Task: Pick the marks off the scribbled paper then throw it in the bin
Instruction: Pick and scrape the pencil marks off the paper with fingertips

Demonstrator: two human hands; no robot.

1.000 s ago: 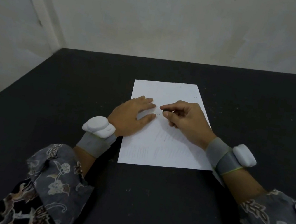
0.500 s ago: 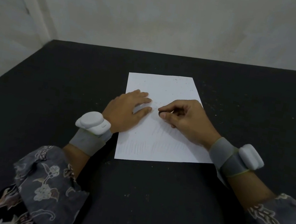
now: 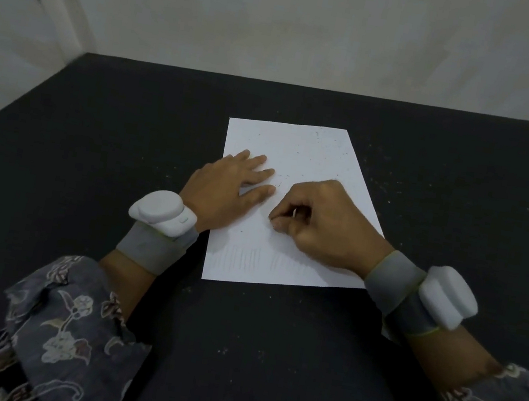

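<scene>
A white sheet of paper (image 3: 301, 157) lies on the black table, with faint pencil strokes (image 3: 246, 260) near its front edge and dark crumbs scattered over its upper half. My left hand (image 3: 227, 187) rests flat on the sheet's left side, fingers straight. On the middle of the sheet, my right hand (image 3: 318, 222) has its fingers curled and its fingertips pressed to the paper. It pinches a small pale eraser (image 3: 294, 212), of which only a sliver shows. No bin is in view.
The black table (image 3: 266, 356) runs to a pale wall at the back and drops off along its left edge. Small crumbs dot the tabletop to the right of the sheet. Both wrists wear grey bands with white devices.
My right hand has slid down the sheet toward me, still pinching the eraser against the paper. My left hand stays flat in place. The view has shifted slightly.
</scene>
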